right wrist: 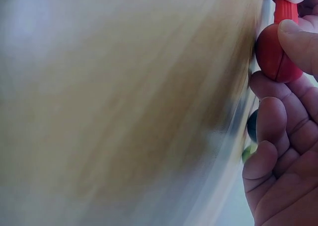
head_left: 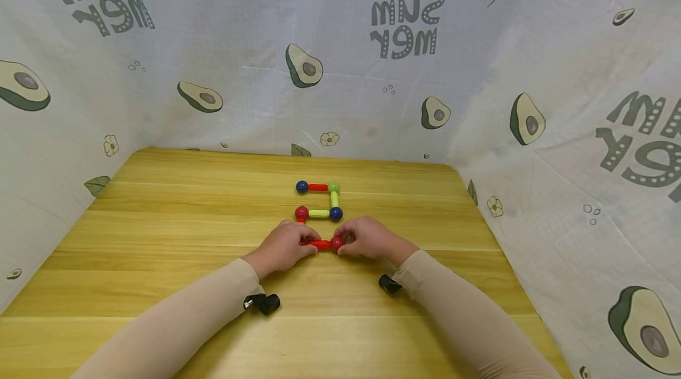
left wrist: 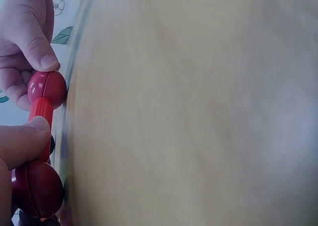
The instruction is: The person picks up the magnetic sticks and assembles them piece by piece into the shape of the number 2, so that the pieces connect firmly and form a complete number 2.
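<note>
My left hand [head_left: 284, 246] pinches a red rod [head_left: 321, 245] of a ball-and-rod construction set, thumb on its side. At the rod's right end, a red ball [head_left: 337, 243] is held between the thumb and fingers of my right hand [head_left: 369, 239]. The left wrist view shows the rod meeting this ball, and another red ball [left wrist: 39, 188] beside my left thumb. Farther back lies the rest of the zigzag chain: a red ball [head_left: 301, 213], a yellow-green rod [head_left: 319, 213], a blue ball [head_left: 336, 213], an upright-running yellow-green rod [head_left: 334, 199], a green ball [head_left: 333, 188], a red rod [head_left: 318, 187] and a blue ball [head_left: 302, 187].
The chain lies on a wood-grain table [head_left: 175, 219]. A white cloth [head_left: 245, 24] printed with avocados and lettering hangs behind the table and along its sides. Small black devices [head_left: 268, 304] are strapped at both wrists.
</note>
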Demonstrator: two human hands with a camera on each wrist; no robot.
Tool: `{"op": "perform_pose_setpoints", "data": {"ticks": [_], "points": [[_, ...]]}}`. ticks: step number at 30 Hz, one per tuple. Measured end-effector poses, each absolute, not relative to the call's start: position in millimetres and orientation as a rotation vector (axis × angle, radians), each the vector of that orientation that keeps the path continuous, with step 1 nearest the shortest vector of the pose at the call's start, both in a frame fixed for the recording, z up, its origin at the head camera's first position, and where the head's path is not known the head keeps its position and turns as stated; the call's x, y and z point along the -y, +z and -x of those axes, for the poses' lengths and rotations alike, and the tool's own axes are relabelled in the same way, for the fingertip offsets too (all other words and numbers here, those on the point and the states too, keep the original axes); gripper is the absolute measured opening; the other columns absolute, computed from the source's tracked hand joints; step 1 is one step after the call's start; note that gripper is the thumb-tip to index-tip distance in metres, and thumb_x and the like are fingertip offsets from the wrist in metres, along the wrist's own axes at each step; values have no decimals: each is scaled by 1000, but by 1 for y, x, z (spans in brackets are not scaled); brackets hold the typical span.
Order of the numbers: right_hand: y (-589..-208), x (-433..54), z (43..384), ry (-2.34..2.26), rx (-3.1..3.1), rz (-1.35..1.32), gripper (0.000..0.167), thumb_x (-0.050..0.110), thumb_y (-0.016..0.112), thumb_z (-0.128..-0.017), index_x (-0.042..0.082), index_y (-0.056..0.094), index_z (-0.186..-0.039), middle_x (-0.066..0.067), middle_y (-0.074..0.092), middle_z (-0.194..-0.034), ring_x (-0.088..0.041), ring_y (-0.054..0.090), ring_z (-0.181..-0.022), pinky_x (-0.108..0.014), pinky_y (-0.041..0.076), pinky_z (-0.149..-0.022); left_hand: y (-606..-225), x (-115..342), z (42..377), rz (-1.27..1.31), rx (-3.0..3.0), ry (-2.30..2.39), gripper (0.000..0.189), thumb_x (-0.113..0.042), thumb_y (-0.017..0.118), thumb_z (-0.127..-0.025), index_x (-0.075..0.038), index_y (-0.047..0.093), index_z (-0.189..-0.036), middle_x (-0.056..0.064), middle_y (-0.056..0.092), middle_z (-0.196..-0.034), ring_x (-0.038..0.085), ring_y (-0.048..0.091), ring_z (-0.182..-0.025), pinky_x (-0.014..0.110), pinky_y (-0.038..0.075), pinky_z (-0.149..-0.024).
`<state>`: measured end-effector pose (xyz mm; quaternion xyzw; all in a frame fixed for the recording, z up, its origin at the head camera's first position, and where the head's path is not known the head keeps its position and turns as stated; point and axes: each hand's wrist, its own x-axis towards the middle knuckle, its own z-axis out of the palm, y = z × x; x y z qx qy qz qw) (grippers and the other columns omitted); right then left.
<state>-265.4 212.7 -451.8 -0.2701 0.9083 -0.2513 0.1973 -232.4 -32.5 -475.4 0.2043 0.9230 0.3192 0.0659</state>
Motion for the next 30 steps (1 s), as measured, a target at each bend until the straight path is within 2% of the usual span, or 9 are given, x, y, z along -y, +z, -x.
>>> {"op": "perform_pose_setpoints", "data": {"ticks": [14, 30], "points": [[-448, -212, 264, -704, -2539, 762, 22, 21, 84, -92, 16, 77, -112, 9, 75, -98, -7, 66, -86, -29, 57, -83, -472, 34, 231, -590, -2769, 964, 13, -27, 83, -92, -25, 82, -104, -14, 71, -87, 17, 50, -92, 33, 43, -82], [-446, -211, 262, -751, -2499, 692, 22, 21, 85, -91, 20, 76, -111, 10, 74, -97, -12, 64, -85, -30, 54, -81, -471, 35, 230, -602, -2785, 953, 14, -26, 83, -92, -24, 82, -106, -13, 73, -91, 17, 51, -93, 33, 43, -83]]}}
